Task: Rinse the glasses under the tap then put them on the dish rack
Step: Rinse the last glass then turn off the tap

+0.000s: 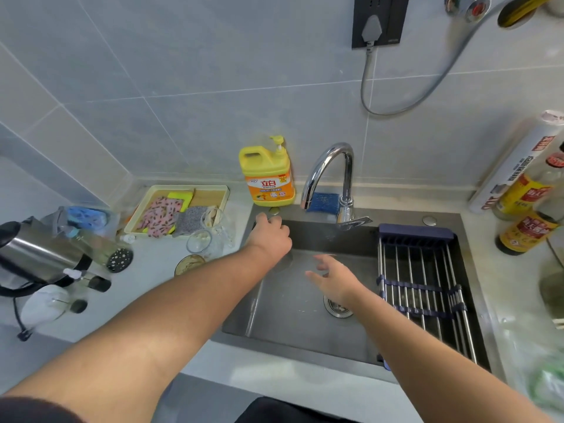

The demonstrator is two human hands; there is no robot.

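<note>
Several clear glasses stand on the counter left of the sink: one glass (198, 242), a handled glass mug (220, 225) behind it, and a glass with brownish residue (189, 264) in front. My left hand (271, 236) reaches over the sink's back left corner with its fingers loosely bent at the rim, holding nothing I can see. My right hand (332, 277) hovers over the basin with fingers spread and empty. A faint round clear outline (286, 261) shows below my left wrist; I cannot tell what it is. The chrome tap (332, 166) arches over the sink (305, 340). The dish rack (421, 288) spans the sink's right side and is bare.
A yellow detergent bottle (268, 175) stands behind the sink's left corner, a blue scrubber (323, 202) by the tap base. A tray of cloths (180, 209) and a steel kettle (39, 254) sit on the left counter. Sauce bottles (525, 215) crowd the right counter.
</note>
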